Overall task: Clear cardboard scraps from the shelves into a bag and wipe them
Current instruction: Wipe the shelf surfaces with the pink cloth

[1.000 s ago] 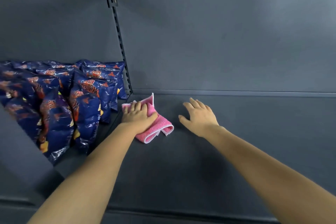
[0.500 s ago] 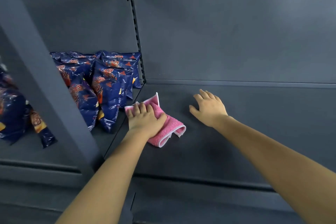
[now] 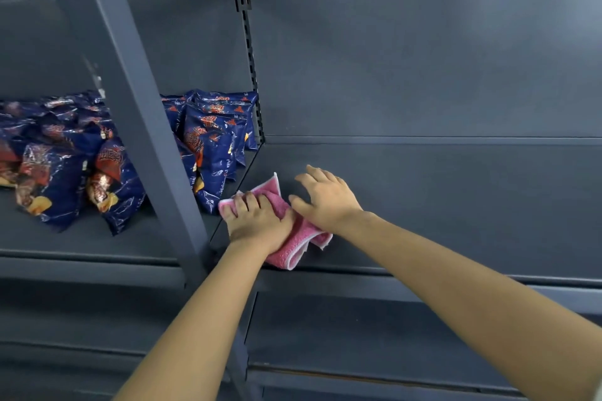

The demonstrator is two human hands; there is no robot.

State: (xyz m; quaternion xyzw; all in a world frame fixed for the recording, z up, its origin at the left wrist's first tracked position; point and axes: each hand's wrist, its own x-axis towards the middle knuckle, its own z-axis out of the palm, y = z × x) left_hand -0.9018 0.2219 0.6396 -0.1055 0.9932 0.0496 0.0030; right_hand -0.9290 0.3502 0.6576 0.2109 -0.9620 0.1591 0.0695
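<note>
Pink cloth (image 3: 293,238) edged in white; shelf (image 3: 456,198) and upright post (image 3: 130,107) finished in dark grey; snack bags (image 3: 211,146) printed dark blue with orange-red and yellow markings.

Dark shelf (image 3: 456,205) with pink cloth (image 3: 300,241), snack bags (image 3: 211,146)

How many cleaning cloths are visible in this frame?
1. A pink cloth lies near the front left corner of the right-hand shelf, under the left hand, with the right hand over its right side. No other shows.
</note>
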